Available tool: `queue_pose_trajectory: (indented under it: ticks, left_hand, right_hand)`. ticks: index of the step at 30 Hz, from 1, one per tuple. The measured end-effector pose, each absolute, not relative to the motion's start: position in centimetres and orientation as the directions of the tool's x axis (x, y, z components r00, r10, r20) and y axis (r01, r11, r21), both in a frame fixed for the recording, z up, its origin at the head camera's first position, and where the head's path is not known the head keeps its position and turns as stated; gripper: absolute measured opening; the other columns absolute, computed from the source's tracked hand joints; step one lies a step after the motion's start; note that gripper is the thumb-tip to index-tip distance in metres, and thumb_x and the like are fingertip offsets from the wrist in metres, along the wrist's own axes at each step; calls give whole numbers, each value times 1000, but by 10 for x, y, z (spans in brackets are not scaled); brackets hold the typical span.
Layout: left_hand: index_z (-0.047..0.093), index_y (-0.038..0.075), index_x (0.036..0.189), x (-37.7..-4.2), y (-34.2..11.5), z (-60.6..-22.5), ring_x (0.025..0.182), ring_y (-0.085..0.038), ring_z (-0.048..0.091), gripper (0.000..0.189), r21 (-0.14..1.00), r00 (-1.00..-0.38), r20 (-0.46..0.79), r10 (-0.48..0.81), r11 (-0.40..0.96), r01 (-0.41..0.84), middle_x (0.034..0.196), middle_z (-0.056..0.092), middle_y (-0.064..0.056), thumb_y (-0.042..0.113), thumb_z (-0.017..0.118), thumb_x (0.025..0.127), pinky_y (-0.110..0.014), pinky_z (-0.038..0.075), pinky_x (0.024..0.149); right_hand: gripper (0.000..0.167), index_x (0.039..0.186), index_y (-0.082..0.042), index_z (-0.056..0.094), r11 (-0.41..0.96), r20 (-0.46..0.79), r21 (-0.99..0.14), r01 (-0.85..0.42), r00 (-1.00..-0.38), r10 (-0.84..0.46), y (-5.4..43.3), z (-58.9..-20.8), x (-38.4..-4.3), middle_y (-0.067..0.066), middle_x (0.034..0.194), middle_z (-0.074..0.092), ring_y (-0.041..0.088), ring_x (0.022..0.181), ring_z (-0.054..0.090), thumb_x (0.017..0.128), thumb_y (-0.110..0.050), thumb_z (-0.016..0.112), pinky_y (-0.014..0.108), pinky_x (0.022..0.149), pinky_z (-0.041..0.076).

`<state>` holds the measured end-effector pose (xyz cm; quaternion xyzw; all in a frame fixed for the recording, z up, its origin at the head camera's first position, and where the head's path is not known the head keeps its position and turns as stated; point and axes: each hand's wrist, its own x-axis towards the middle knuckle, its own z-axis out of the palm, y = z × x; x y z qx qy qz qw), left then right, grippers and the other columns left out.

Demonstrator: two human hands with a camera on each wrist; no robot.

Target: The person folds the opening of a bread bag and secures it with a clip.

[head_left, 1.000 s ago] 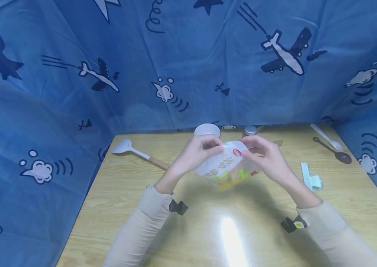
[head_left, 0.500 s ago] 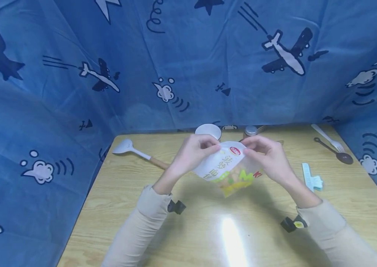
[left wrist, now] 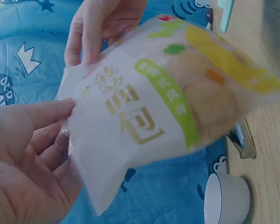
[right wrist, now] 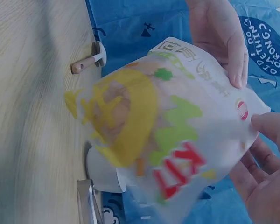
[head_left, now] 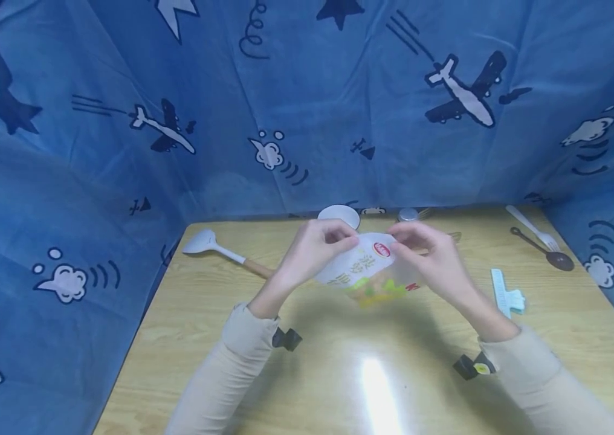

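Note:
Both hands pinch the top edge of a bread packet [head_left: 361,266], a white and clear plastic bag with a red logo, gold characters and green and yellow print. My left hand [head_left: 318,248] has the edge between thumb and fingers at the left, my right hand [head_left: 432,257] at the right, a short way apart. In the left wrist view, pale brown bread shows through the clear part of the packet [left wrist: 210,100]. The top edge looks unbroken between the hands. The packet's lower end hangs above the table, tilted toward me.
Behind the hands stand a white bowl [head_left: 334,212] and a jar with a silver lid [head_left: 408,215]. A white spatula [head_left: 203,241] with a wooden handle lies at left. At right are a white fork [head_left: 535,226], a brown spoon [head_left: 559,260] and a light blue clip [head_left: 503,290].
The packet's lower end swung down toward me, then back up a little. Both hands keep their hold, and the right has shifted slightly left.

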<state>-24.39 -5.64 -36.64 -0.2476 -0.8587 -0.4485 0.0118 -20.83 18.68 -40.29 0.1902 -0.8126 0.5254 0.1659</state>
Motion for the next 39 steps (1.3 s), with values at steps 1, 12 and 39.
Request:
queue_pose_trajectory:
  ticks: [1, 12, 39]
  left_hand:
    - [81, 12, 101, -243, -56, -366, 78, -12, 69, 8, 765, -878, 240, 415, 476, 434, 86, 79, -4, 18, 77, 96, -24, 55, 75]
    - [81, 13, 101, -243, -59, -364, 78, -12, 67, 9, 755, -879, 227, 420, 494, 431, 85, 78, -3, 20, 77, 96, -25, 55, 77]
    - [77, 10, 99, -243, -41, -360, 84, -12, 65, 11, 796, -854, 187, 486, 434, 422, 95, 76, -5, 21, 76, 98, -23, 53, 78]
  right_hand:
    - [20, 116, -3, 74, 365, 488, -783, -504, -861, -142, 185, -403, -209, 14, 101, 78, -3, 87, 69, 96, -1, 74, 14, 79, 54]
    - [9, 100, 5, 73, 326, 558, -765, -556, -824, -96, 178, -406, -212, 10, 100, 76, -9, 90, 69, 92, 9, 73, 15, 77, 60]
    - [16, 93, -2, 77, 347, 670, -671, -655, -736, -95, 179, -403, -213, 13, 90, 76, -9, 87, 66, 87, 13, 76, 12, 79, 58]
